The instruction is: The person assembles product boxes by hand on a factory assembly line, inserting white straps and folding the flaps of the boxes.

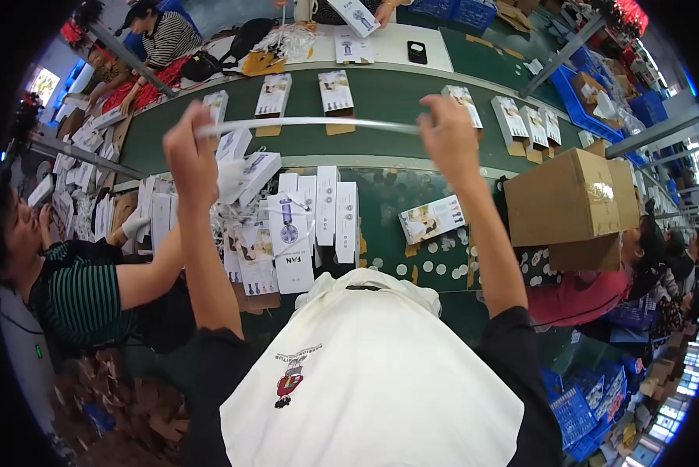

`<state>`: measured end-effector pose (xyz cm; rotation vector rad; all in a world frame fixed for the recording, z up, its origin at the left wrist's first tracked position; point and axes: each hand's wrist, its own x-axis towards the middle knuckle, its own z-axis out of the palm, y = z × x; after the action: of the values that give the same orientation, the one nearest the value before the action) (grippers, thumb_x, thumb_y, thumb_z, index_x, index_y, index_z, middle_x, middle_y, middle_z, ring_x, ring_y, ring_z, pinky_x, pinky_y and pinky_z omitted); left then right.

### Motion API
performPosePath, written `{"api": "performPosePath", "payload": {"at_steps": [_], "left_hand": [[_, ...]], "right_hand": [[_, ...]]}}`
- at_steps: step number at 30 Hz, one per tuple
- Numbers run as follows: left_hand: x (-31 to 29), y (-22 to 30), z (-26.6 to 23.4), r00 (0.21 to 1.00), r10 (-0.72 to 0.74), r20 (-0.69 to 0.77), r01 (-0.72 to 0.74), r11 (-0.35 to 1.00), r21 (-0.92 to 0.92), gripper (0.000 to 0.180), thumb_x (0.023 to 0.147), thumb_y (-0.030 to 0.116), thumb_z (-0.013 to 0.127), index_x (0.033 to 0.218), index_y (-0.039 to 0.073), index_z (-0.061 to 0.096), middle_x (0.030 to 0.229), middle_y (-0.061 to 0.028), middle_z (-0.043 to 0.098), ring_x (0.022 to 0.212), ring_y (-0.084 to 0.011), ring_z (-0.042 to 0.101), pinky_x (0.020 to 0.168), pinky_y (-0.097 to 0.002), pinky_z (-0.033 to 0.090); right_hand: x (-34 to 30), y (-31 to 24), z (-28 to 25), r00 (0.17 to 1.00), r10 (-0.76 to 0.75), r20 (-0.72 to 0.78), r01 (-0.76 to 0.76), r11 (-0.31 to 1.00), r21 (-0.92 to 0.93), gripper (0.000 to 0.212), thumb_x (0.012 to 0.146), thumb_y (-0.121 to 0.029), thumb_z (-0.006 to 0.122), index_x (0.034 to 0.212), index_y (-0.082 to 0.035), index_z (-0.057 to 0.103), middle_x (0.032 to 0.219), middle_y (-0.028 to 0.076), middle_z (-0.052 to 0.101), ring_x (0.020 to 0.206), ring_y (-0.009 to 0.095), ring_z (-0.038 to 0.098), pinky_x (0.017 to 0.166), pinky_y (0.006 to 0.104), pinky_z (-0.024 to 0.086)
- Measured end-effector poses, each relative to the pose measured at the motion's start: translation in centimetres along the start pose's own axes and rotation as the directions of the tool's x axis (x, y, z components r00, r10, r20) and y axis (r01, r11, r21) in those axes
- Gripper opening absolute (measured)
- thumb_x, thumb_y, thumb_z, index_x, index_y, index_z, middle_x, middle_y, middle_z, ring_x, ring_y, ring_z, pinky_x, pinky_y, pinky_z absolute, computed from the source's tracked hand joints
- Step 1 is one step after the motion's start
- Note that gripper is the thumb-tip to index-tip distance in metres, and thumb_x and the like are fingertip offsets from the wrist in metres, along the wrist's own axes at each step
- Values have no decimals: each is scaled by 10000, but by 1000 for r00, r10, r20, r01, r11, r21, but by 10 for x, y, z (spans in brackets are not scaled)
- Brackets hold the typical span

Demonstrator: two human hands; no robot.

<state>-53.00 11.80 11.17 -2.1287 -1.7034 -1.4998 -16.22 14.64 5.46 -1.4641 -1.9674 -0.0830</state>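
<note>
Now stretching a white strip (310, 121) across upper centre of frame, gripped at one end in folded fingers of the left hand (187, 156) and meeting bent fingers of the right hand (450, 148) at the other (cannot tell how firmly, too small to read). Masking part of a white box (467, 101) behind that hand, and part of a co-worker (583, 303) behind a brown carton (555, 198), right of frame.
</note>
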Motion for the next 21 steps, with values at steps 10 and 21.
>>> {"api": "performPosePath", "payload": {"at_steps": [10, 21], "left_hand": [[85, 178, 71, 614, 691, 380, -678, 709, -193, 195, 752, -69, 622, 914, 38, 599, 855, -88, 596, 706, -281, 607, 654, -339, 495], [93, 194, 138, 654, 730, 198, -484, 605, -632, 326, 750, -171, 439, 914, 22, 644, 999, -61, 635, 944, -166, 604, 738, -260, 471]], "right_hand": [[10, -76, -32, 942, -145, 304, -276, 183, 944, 213, 970, -217, 570, 1068, -28, 581, 732, -7, 581, 659, 76, 515, 615, 235, 403], [-116, 5, -63, 905, 188, 381, -425, 457, 782, 296, 1022, -167, 450, 757, -42, 492, 653, -22, 439, 571, 60, 365, 521, 230, 302]]}}
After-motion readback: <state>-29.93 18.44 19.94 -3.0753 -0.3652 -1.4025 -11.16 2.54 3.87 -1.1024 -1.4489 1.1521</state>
